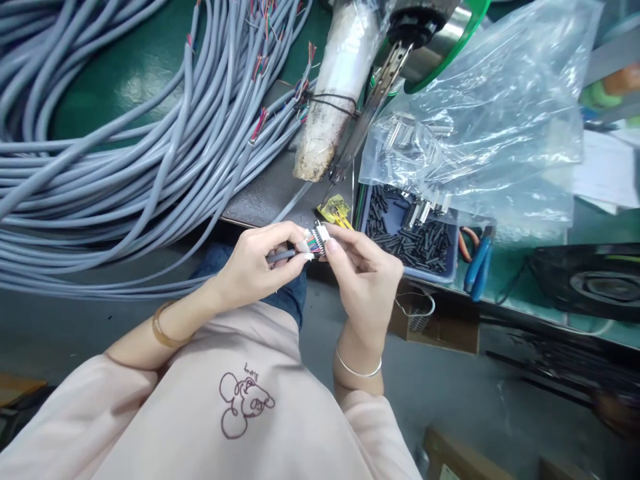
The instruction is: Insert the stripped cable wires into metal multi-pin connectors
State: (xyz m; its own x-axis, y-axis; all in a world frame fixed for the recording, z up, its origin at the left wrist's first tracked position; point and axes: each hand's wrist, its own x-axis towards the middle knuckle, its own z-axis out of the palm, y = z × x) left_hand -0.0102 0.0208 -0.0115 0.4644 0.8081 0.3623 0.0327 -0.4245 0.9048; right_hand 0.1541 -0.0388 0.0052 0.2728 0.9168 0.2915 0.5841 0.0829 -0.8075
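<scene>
Between thumb and fingers, my left hand (265, 257) pinches the end of a grey cable (281, 256), where thin coloured wires fan out. These wires run to the pins of a small multi-pin connector (321, 235). My right hand (363, 263) grips that connector by its other side, thumb on top. Both hands are closed and nearly touch, just in front of the bench edge. Beyond them a soldering iron (363, 120) points down, its tip close to a yellow sponge (336, 210). The fingers partly hide the connector.
Many grey cables (150, 173) with stripped ends lie on the left. A blue tray (453, 257) holds black sleeves and connectors, partly under a clear plastic bag (480, 127). Blue-handled pliers (480, 267) and a black fan-like device (590, 280) are at right. A solder spool (450, 40) stands behind.
</scene>
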